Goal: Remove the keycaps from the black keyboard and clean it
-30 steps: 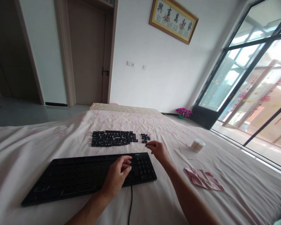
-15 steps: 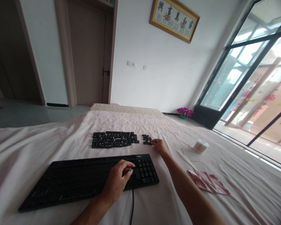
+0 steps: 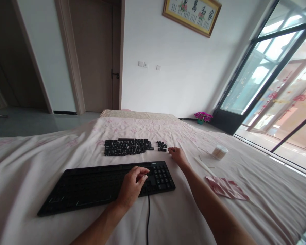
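A black keyboard (image 3: 97, 185) lies on the bedspread, its number pad keys in place on the right and much of the rest looking bare of caps. My left hand (image 3: 132, 185) hovers over its right half, beside the number pad, thumb and forefinger curled in a pinch; whatever may be between them is too small to make out. Beyond the keyboard, loose black keycaps (image 3: 126, 148) lie in rows. A smaller keycap group (image 3: 162, 146) sits to their right. My right hand (image 3: 178, 156) is just right of that group, fingertips closed together, their contents unclear.
A clear round tub of cotton swabs (image 3: 220, 152) stands on the right, with several loose swabs near it. Closer in lies a crumpled pink cloth (image 3: 226, 188). The keyboard's black cable (image 3: 148, 217) runs toward me. A pale floral bedspread (image 3: 142, 127) covers the surface.
My right hand has shifted slightly right, off the edge of the small keycap group. My left hand keeps its pinch over the keyboard. The camera view has tilted a little.
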A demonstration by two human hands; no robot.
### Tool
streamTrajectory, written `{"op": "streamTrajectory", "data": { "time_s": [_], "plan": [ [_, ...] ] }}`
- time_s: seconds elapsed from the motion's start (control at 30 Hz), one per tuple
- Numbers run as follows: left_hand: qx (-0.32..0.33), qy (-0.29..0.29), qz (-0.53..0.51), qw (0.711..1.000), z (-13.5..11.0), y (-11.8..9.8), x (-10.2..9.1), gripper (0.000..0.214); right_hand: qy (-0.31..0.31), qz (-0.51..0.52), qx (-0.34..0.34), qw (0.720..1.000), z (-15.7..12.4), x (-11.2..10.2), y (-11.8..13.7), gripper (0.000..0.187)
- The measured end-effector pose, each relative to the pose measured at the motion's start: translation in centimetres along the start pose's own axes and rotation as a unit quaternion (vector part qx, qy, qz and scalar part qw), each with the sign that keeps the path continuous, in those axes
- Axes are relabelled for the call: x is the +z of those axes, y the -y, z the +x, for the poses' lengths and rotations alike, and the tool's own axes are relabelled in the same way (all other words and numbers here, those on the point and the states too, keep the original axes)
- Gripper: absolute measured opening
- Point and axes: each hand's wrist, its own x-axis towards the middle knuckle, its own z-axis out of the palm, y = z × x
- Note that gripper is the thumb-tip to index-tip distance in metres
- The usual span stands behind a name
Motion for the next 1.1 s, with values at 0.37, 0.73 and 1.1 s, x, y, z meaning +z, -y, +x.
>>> {"op": "streamTrajectory", "data": {
  "time_s": [0.37,0.73,1.1],
  "plan": [
    [0.027,-0.015,0.198,0.98,1.4,-0.3,-6.2,0.022,-0.021,-0.13,-0.049,0.99,-8.7,0.1,-0.4,0.03],
    [0.059,0.004,0.562,0.825,-2.8,2.4,-14.5,0.043,-0.027,-0.213,-0.041,0.976,-9.0,0.6,1.2,0.03],
    [0.054,0.007,0.571,0.819,-4.8,1.4,-16.4,0.044,-0.035,-0.204,-0.05,0.977,-9.0,0.6,0.5,0.031]
  ]
}}
